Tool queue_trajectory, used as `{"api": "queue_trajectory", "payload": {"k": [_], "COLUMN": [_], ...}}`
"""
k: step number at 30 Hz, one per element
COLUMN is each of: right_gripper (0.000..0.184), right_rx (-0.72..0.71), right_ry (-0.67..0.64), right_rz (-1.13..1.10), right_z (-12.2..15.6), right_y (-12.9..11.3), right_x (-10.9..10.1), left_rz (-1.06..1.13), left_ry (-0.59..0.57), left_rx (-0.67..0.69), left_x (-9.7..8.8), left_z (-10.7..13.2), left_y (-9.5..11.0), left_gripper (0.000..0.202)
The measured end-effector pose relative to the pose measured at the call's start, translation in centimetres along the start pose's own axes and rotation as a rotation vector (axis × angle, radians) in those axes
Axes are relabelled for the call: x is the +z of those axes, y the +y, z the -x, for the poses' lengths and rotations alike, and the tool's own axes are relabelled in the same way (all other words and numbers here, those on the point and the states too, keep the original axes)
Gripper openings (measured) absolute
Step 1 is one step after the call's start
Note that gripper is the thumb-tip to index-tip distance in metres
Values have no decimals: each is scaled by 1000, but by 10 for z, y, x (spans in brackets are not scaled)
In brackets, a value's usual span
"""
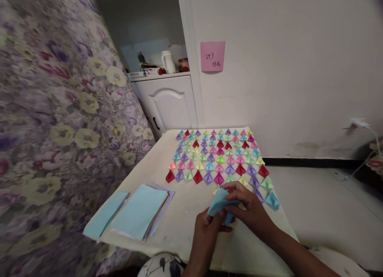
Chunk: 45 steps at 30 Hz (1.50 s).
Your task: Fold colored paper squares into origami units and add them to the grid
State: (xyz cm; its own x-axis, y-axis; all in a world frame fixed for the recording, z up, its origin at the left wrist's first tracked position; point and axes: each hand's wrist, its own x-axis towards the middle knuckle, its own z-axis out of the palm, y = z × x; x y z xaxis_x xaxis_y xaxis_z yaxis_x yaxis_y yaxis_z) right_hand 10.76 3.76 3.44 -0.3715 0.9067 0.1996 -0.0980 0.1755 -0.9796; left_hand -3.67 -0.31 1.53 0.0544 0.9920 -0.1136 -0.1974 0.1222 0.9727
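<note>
A light blue sheet of folding paper (219,201), partly folded, is between my two hands above the near part of the table. My left hand (213,221) pinches it from below, with fingers closed on its lower edge. From the right, my right hand (243,203) grips the paper's other side between thumb and fingers. Some of the folds are hidden behind the fingers. Just beyond the hands, rows of small folded paper pieces (219,177) in many colours cover the far part of the table. A blue folded piece (272,200) lies nearest my right hand.
A stack of coloured paper (139,211) and a narrower blue pile (107,213) lie on the cream tabletop (176,229) at left. A floral curtain (74,129) hangs beside the table. Behind stand a white cabinet (170,101) and a wall with a pink note (212,56).
</note>
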Motion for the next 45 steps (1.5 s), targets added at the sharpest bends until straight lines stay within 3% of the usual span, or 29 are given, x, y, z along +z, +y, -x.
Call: {"api": "queue_trajectory", "payload": {"k": [9, 17, 29, 34, 37, 45], "right_gripper": [4, 5, 31, 36, 38, 36], "right_rx": [-42, -106, -232, -372, -447, -534], "right_ry": [3, -11, -123, -163, -166, -184], "right_rz": [162, 145, 217, 345, 455, 657], "right_z": [-2, -2, 1, 2, 1, 2], "right_y": [-3, -2, -4, 1, 5, 12], "right_x": [-3, -1, -4, -8, -11, -14], "left_rz": [-21, -2, 364, 483, 543, 563], "left_ry": [-37, -28, -49, -113, -170, -93], "left_rx": [-8, -14, -78, -191, -253, -316], "left_x": [1, -3, -4, -7, -10, -15], "left_z": [4, 2, 10, 10, 8, 6], "left_y": [2, -2, 3, 13, 15, 11], "left_gripper": [31, 38, 41, 26, 30, 30]}}
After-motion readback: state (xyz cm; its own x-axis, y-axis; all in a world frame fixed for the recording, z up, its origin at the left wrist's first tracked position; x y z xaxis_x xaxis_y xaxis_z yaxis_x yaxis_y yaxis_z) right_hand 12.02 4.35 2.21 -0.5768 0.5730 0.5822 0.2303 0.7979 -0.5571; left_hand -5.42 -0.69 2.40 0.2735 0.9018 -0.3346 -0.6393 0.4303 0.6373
